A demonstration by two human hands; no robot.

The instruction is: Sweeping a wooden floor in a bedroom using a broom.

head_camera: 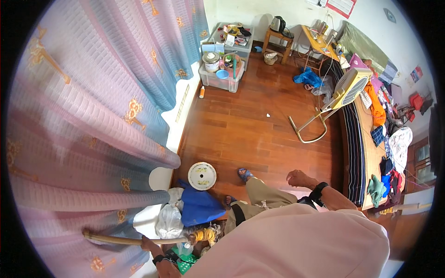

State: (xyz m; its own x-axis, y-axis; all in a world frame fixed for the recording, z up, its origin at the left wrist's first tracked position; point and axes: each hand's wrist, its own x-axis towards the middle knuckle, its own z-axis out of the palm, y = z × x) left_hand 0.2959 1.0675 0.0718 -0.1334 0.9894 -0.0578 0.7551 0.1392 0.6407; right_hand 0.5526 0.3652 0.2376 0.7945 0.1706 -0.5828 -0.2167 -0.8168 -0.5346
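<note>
At the lower left, my left hand (149, 244) is closed around the wooden handle of a broom (114, 238). One end of the handle reaches against the curtain; yellow binding wraps the other end, near my legs, and my body hides part of the head. My right hand (301, 179) hangs over the wooden floor (240, 135), fingers curled in, with nothing seen in it. Near my left hand lie a white plastic bag (169, 221), a blue bag (200, 205) and a green item (187, 263). A round white lid or tray with a floral pattern (202, 176) sits ahead of the blue bag.
A long pink and blue curtain (104, 104) lines the left. Plastic storage boxes (222, 83) with clutter stand beyond it, near an orange bottle (202, 92). To the right, a yellow fan (347, 90) stands beside a clothes-strewn bed (365, 153). A small white scrap (268, 115) lies mid-floor.
</note>
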